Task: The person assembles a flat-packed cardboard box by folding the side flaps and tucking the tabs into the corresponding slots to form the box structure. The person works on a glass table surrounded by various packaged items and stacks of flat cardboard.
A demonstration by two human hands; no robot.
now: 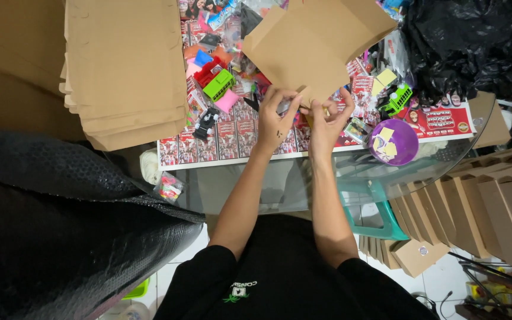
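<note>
Cardboard sheet point(312, 44) above cluttered glass table point(463, 142), tiled floor.

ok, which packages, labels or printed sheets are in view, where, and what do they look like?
Flat brown cardboard piece: held up by both hands, top centre.
Stack of flat brown cardboard sheets: upper left, on the table.
Red-and-white printed sticker sheets: lying across the glass table.
Folded brown boxes: row at right.
Small clear packet, coloured bits inside: table edge, left.
</note>
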